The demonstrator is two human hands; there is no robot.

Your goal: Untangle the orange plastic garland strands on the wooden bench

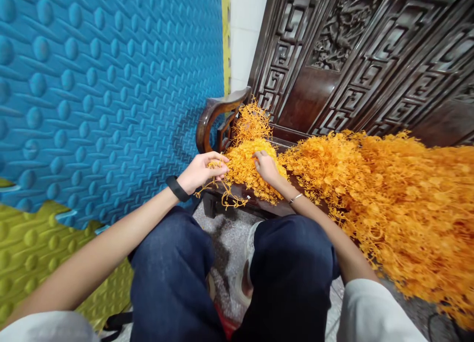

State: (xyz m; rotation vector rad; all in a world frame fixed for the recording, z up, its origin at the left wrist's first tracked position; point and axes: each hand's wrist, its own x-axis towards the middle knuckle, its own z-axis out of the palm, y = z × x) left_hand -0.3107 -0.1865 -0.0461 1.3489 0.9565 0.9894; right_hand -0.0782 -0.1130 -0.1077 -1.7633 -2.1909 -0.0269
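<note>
My left hand is closed on a few thin orange plastic sprigs, whose stems trail below the fingers over the seat's front edge. To its right, my right hand rests on a small heap of orange plastic sprigs, its fingers curled down against it. Whatever those fingertips grip is lost among the orange strands. The heap lies on the seat of a dark carved wooden bench, close to its curved armrest.
A much larger mass of orange plastic foliage spreads along the bench to the right. Behind rises the carved backrest. On the left stand blue foam mats, with a yellow-green mat below. My knees are close to the bench.
</note>
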